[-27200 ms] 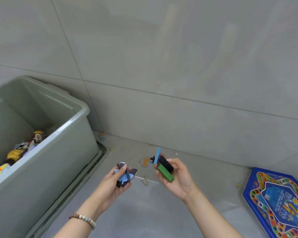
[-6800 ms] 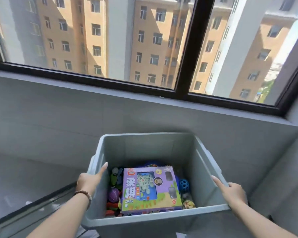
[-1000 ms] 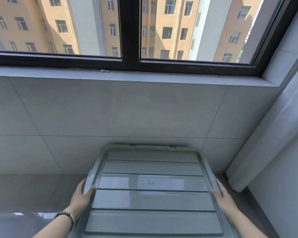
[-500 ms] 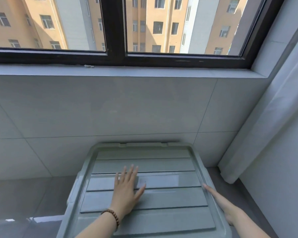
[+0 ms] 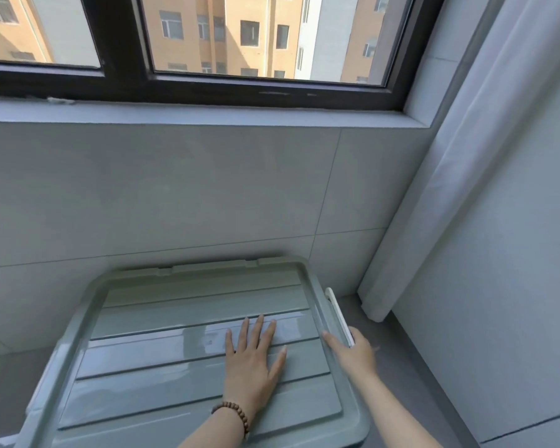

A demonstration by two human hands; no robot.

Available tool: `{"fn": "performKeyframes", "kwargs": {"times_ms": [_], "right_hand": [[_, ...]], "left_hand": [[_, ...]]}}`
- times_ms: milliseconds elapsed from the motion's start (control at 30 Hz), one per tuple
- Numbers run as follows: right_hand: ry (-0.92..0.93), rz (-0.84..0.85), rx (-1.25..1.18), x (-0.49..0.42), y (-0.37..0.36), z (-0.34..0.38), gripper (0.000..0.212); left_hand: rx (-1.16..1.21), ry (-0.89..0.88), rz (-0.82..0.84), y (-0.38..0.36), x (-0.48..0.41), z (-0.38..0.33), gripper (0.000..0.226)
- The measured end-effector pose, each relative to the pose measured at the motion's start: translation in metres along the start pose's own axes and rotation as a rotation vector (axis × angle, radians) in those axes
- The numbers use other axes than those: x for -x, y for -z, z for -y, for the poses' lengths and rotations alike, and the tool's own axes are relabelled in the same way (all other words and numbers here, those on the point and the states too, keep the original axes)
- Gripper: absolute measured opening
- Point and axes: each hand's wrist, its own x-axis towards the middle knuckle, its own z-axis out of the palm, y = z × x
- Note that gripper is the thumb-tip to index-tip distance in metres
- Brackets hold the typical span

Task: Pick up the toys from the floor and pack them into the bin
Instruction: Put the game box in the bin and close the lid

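A person kneels over a grey-green bin (image 5: pixel 78 321) standing on the floor, its ribbed lid (image 5: pixel 149 376) seated flat on top, so whatever the bin holds cannot be seen. The left hand (image 5: pixel 253 360), a brown bead bracelet (image 5: pixel 232 412) at the wrist, lies palm down on the right half of the lid with all 5 fingers straight and spread. At the bin's right edge the right hand (image 5: pixel 353 350) rests 1 straight finger along the lid's raised rim; its other fingers sit at the near end of the white handle (image 5: pixel 337 313) on that side, blurred, and whether they grip it cannot be told.

Glossy grey floor tiles (image 5: pixel 0 379) show to the left of the bin, and a narrower strip runs along its right. Directly behind the bin rises a wall of large grey tiles (image 5: pixel 175 195), topped by a pale sill (image 5: pixel 207 113) and a dark-framed window (image 5: pixel 123 43) of 2 panes looking onto tan apartment blocks (image 5: pixel 249 30). To the right of the bin a pale curtain (image 5: pixel 450 173) hangs to the floor in the corner, with a plain grey wall (image 5: pixel 514 286) beyond it
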Motion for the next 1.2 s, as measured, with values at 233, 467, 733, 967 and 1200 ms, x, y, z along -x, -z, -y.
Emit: {"fn": "performKeyframes", "kwargs": {"times_ms": [233, 467, 733, 967, 1200], "right_hand": [[0.048, -0.084, 0.101, -0.001, -0.008, 0.001, 0.022], [-0.002, 0.009, 0.280, -0.020, -0.014, 0.011, 0.039], [-0.027, 0.065, 0.288, -0.053, -0.022, 0.026, 0.045], [0.095, 0.013, 0.450, -0.048, -0.030, 0.024, 0.048], [0.345, 0.003, 0.675, -0.016, -0.049, 0.050, 0.062]], "left_hand": [[-0.020, 0.028, 0.015, -0.002, -0.002, 0.001, 0.059], [-0.006, 0.018, 0.008, -0.003, -0.001, 0.001, 0.058], [0.004, 0.025, 0.006, -0.004, -0.001, 0.000, 0.059], [0.047, 0.002, 0.029, -0.005, -0.001, -0.001, 0.061], [0.086, -0.047, -0.055, 0.024, 0.004, 0.067, 0.108]]}}
